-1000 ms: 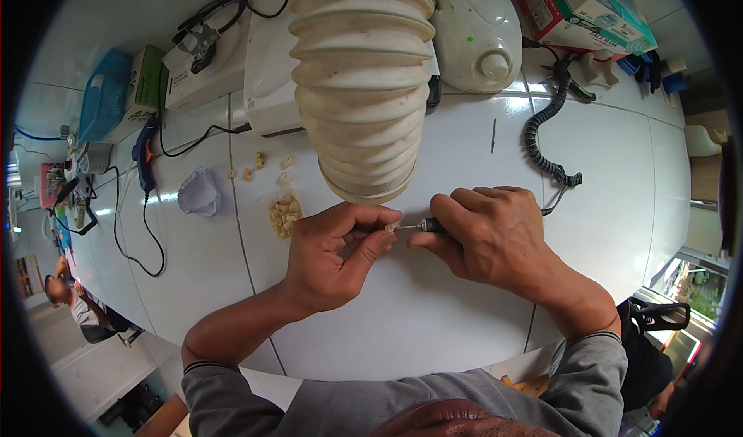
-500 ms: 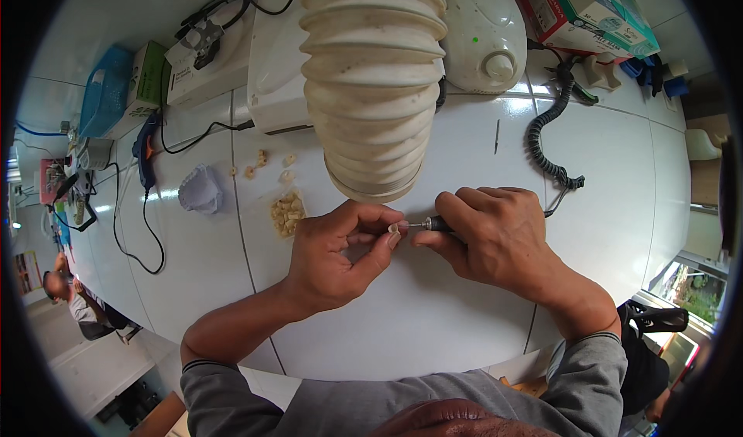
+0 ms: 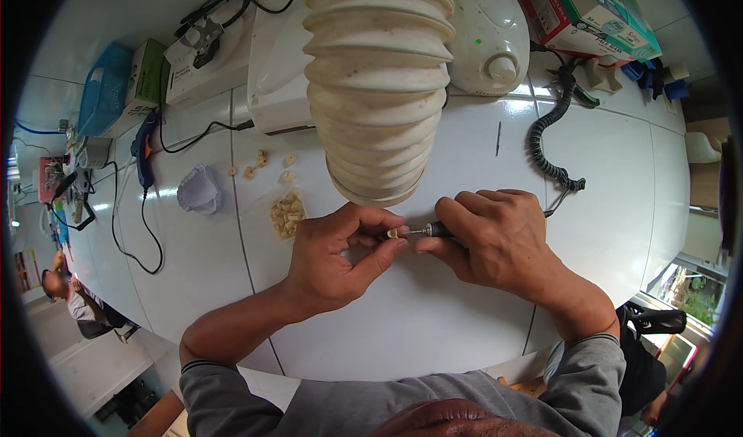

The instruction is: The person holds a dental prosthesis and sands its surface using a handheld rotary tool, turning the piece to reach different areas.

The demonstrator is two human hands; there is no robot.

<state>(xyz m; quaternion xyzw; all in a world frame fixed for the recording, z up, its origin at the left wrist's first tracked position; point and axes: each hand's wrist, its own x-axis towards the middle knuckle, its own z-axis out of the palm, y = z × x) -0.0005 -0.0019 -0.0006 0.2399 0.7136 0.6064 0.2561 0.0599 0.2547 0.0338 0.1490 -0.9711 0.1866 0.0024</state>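
Between the thumb and fingers of my left hand (image 3: 329, 263), a small cream-coloured tooth-like crown (image 3: 393, 234) is pinched. My right hand (image 3: 503, 239) is closed around a dark rotary handpiece (image 3: 439, 229). Its thin metal bit points left and meets the crown, or comes very near it; I cannot tell whether they touch. Just above both hands hangs the open mouth of a wide ribbed cream hose (image 3: 379, 104). Beside my left hand lies a clear tray of cream tooth pieces (image 3: 287, 215), partly covered by the hand.
Several loose tooth pieces (image 3: 261, 158) and a pale dental cast (image 3: 200, 191) lie at the left, near a blue corded tool (image 3: 145, 154). A white control box (image 3: 489, 38) stands at the back. To the right are a coiled black cord (image 3: 536, 137) and a thin rod (image 3: 498, 139).
The crown has turned slightly in my left fingers, now lying more sideways against the bit. Both hands stay nearly in place. The hose mouth appears slightly lower in view.
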